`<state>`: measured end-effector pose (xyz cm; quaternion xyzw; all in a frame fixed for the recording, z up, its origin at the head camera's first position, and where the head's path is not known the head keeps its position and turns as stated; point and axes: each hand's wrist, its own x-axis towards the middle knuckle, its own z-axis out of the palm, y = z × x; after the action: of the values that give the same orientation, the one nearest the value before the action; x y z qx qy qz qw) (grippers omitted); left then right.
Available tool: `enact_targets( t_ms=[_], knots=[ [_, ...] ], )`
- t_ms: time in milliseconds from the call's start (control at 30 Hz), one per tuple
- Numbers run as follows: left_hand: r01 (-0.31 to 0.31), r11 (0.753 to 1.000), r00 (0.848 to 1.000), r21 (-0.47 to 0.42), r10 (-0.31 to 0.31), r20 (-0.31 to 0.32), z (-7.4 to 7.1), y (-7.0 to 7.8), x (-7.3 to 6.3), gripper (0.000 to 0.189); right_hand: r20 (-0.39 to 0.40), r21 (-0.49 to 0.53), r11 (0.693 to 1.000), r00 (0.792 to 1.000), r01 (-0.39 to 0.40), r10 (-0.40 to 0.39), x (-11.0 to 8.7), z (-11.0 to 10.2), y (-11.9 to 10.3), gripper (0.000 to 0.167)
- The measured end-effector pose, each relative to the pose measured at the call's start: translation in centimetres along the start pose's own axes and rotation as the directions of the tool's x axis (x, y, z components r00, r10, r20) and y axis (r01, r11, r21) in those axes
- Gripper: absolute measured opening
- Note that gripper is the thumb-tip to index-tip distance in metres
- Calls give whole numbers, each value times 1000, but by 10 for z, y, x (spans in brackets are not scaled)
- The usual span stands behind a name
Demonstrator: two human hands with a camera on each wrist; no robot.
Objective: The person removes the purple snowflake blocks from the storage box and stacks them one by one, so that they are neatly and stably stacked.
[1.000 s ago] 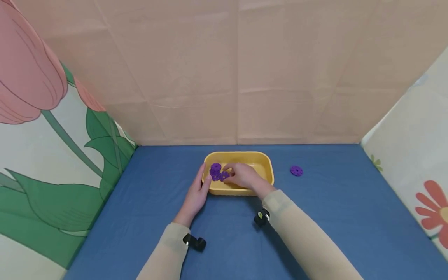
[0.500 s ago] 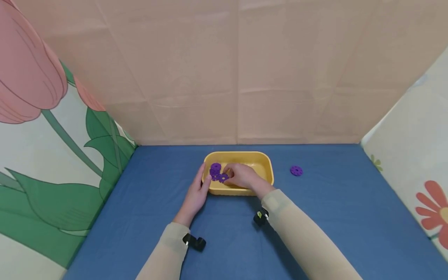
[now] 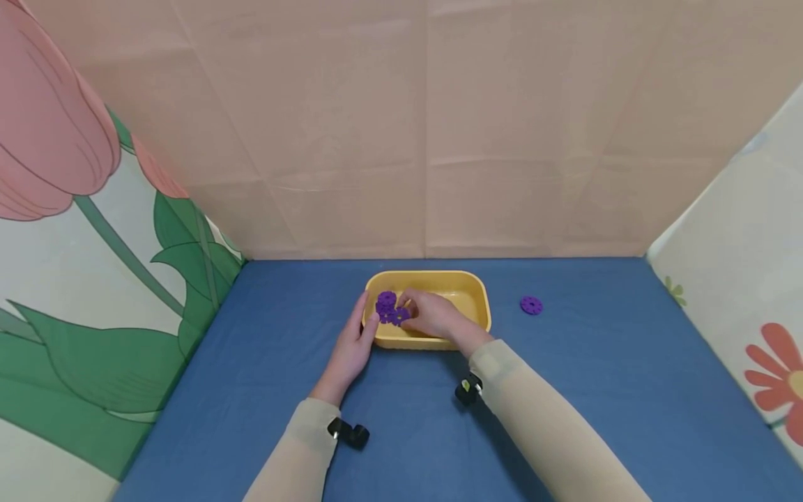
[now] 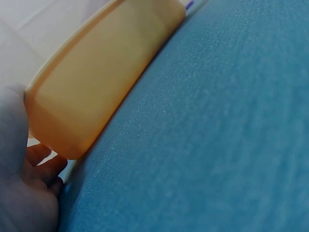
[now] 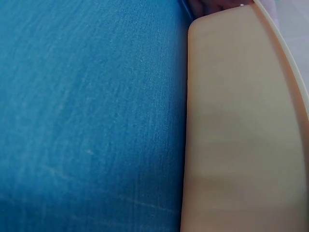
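Observation:
A yellow plastic tray (image 3: 473, 307) sits on the blue cloth, its outer wall filling much of both wrist views. My left hand (image 3: 348, 348) grips the tray's left end, thumb over the rim and fingers against the outside, seen also in the left wrist view. Inside the tray, my right hand (image 3: 433, 314) pinches a purple snowflake disc (image 3: 400, 316) between thumb and index finger. That disc overlaps a small cluster of purple snowflake discs (image 3: 385, 304) at the tray's left side. The right wrist view shows the tray wall but not my right hand's fingers.
Another purple snowflake disc (image 3: 531, 305) lies on the blue cloth (image 3: 596, 362) to the right of the tray. A beige backdrop (image 3: 426, 139) rises behind the table. Printed flower panels stand at left and right.
The pinched snowflake disc shifts and tilts slightly beside the cluster as my right fingers make small movements. My left hand and the tray stay in place.

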<state>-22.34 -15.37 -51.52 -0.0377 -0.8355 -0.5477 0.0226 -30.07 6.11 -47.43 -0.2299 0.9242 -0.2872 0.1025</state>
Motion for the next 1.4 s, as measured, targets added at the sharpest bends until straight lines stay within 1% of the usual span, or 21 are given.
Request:
enact_targets(
  t_ms=[333,433,533,600,667,800,933,1067,1133,1233,1333,1400],
  knots=[
    [-3,1000,1000,11,3,4,0,-1,-1,74,-15,-2,1000,1000,22,-22,-2,-2,-1,35],
    [-2,1000,1000,9,2,3,0,-1,-1,73,-23,-2,1000,999,26,-26,-2,-2,-1,34],
    [-5,1000,1000,15,5,0,0,-1,-1,72,-37,-10,999,999,34,-35,-1,-2,-1,28],
    [-9,1000,1000,20,9,-1,0,-2,-1,71,-48,-19,999,998,38,-39,-1,-3,-1,24],
    [-1,1000,1000,24,1,0,0,-2,-1,71,-65,-25,999,997,37,-38,-2,-4,-2,23],
    [24,999,1000,26,-24,4,0,0,-1,70,-113,-8,1000,994,7,-8,-7,-10,-4,28],
    [27,999,1000,25,-27,-1,0,1,-1,66,-164,21,999,986,-24,27,-14,-18,-7,34],
    [28,999,1000,26,-28,1,-1,1,-2,67,-212,42,999,977,-27,35,-22,-26,-8,39],
    [31,999,1000,29,-31,1,-2,2,-2,67,-233,69,997,971,-34,49,-27,-30,-7,40],
    [38,999,999,32,-38,-6,-3,2,-3,64,-267,95,995,963,-21,46,-34,-36,-7,39],
    [42,999,999,32,-42,-11,-3,2,-4,62,-312,87,996,950,1,26,-42,-42,-6,39],
    [42,999,999,35,-42,-11,-4,3,-4,65,-346,73,997,938,7,18,-48,-46,-5,38]
  ],
)
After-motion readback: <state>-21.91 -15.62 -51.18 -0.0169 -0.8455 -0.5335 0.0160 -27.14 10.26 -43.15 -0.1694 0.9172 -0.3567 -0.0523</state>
